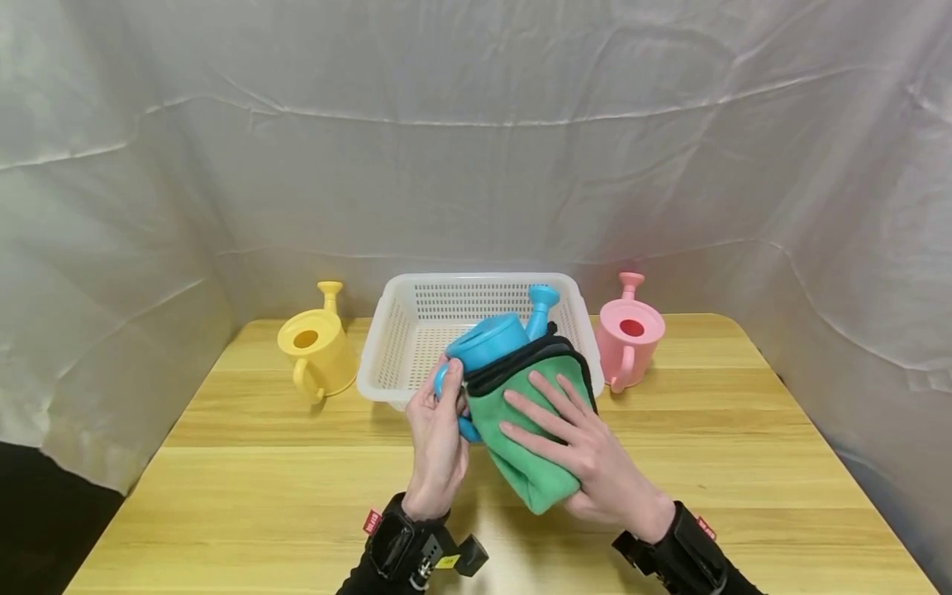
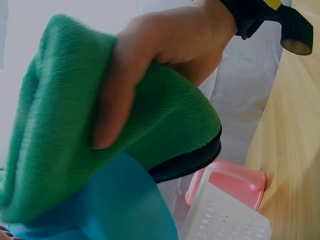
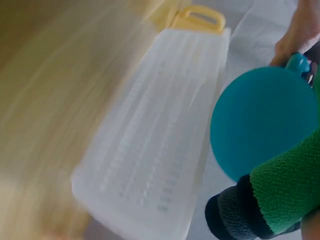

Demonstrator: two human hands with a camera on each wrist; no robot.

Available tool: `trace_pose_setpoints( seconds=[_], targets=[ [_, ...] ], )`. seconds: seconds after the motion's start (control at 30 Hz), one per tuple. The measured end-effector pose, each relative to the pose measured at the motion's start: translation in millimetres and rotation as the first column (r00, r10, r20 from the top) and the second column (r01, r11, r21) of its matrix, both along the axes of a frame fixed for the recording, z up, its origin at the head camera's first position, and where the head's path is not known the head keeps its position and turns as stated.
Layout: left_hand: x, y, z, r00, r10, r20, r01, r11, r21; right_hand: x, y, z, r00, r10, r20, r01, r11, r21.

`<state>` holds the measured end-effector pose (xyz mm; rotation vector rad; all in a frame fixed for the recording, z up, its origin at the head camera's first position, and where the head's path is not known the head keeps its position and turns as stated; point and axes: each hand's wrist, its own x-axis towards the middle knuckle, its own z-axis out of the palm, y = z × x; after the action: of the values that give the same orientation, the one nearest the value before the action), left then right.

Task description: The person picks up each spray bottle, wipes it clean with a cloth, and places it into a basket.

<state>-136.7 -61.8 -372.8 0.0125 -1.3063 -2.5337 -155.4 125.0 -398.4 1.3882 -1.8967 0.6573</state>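
Observation:
A blue toy watering can [image 1: 487, 340] is held up over the front of the white basket, tilted, its spout pointing away to the right. My left hand [image 1: 437, 438] grips its handle, thumb on top. With my right hand [image 1: 587, 450] I hold a green cloth [image 1: 524, 479] with black edging against the can's side and underside. The fingers are spread over the cloth in the head view; the thumb [image 2: 112, 115] presses the cloth from the other side in the left wrist view. In the right wrist view the can's round base [image 3: 265, 120] shows beside the cloth.
Behind the can stands a white perforated plastic basket [image 1: 383, 347]. A yellow watering can [image 1: 335, 355] stands left of it, a pink one [image 1: 621, 330] to its right. All are on a wood-grain table [image 1: 297, 487], with grey sheeting [image 1: 476, 165] hanging behind and at both sides.

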Motion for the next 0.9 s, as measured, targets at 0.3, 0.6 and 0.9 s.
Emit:
trace_pose_setpoints(
  seconds=[0.3,0.6,0.9],
  targets=[
    [-1.3,-2.2,-0.5,0.999,0.014,0.034,-0.013,0.999,-0.040,-10.0,-10.2,3.9,0.953,0.156,0.260,-0.081,0.958,-0.276],
    [-0.8,-3.4,0.9,1.000,0.011,0.010,-0.010,0.998,-0.055,-12.2,-1.8,-12.7,0.995,0.090,-0.032,-0.094,0.983,-0.158],
    [0.4,-2.1,0.6,1.000,0.024,-0.008,-0.024,0.998,-0.054,0.7,-13.0,-11.9,0.989,-0.079,-0.125,0.071,0.995,-0.071]
  ],
)
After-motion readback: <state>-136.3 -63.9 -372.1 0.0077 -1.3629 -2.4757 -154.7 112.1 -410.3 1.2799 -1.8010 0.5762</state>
